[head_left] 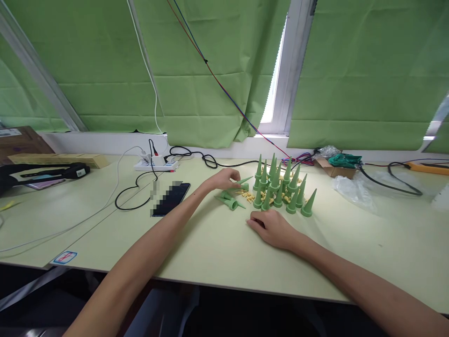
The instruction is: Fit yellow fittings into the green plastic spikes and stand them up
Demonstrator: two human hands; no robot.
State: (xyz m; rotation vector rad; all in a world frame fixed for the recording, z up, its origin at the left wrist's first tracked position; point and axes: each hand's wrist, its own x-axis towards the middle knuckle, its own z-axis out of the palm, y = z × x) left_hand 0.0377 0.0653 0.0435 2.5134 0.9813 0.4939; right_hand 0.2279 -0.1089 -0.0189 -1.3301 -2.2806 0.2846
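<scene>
My left hand [225, 179] reaches to the loose green cones lying on the table, its fingertips closed at a pointed green cone [245, 180]. Just below it, more green cones [230, 203] lie on their sides, one with its hollow round base facing me. My right hand [271, 228] rests on the table in a loose fist, with no object showing in it. Right beyond it, several green cones [275, 180] stand upright in a cluster, points up. Small yellowish pieces [248, 196] are scattered between the loose cones and the standing ones.
A black phone [177, 194] lies left of my left forearm. Behind are a white power strip [159, 164] and black cables [210, 160]. At the back right, a small cardboard box [335, 168] stands beside clear plastic wrap [352, 192]. The table's front edge is near me.
</scene>
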